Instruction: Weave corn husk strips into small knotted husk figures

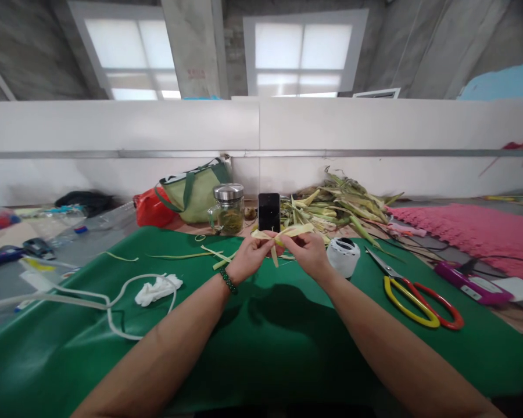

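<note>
My left hand (248,255) and my right hand (307,251) meet above the green mat (261,348), both pinched on pale yellow-green leaf strips (283,233) held between them. A green bead bracelet sits on my left wrist. A few loose leaf strips (187,255) lie on the mat just left of my hands. A white spool of thread (343,255) stands right beside my right hand.
A heap of husk leaves (335,212) lies behind, with a black phone (269,212) upright and a lidded glass jar (229,209). Scissors with yellow and red handles (418,299) lie at right. A white cord and crumpled tissue (157,288) lie at left. Pink cloth (470,229) is far right.
</note>
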A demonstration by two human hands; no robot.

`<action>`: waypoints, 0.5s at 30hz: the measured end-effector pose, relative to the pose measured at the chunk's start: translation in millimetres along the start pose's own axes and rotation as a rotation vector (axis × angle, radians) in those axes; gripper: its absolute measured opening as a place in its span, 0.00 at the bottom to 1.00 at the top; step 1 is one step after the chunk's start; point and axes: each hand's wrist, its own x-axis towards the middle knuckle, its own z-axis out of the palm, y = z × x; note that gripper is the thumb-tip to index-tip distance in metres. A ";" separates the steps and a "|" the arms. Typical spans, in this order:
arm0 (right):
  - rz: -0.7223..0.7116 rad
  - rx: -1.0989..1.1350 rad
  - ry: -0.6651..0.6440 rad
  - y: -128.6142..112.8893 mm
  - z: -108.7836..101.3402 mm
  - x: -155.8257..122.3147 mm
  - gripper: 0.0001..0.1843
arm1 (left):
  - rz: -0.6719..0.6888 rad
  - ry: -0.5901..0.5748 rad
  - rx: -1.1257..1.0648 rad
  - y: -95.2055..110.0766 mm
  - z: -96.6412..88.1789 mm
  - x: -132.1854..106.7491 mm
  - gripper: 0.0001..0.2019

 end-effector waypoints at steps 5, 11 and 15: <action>0.081 0.168 0.018 -3.7 0.0 4.3 0.17 | -0.087 -0.043 -0.144 0.7 5.2 -2.7 0.18; 0.312 0.424 0.048 -2.6 2.3 10.1 0.14 | -0.063 0.066 -0.132 2.6 8.8 -3.3 0.17; 0.295 0.444 -0.026 -3.3 3.4 9.0 0.13 | -0.073 0.093 -0.100 3.2 8.0 -2.5 0.17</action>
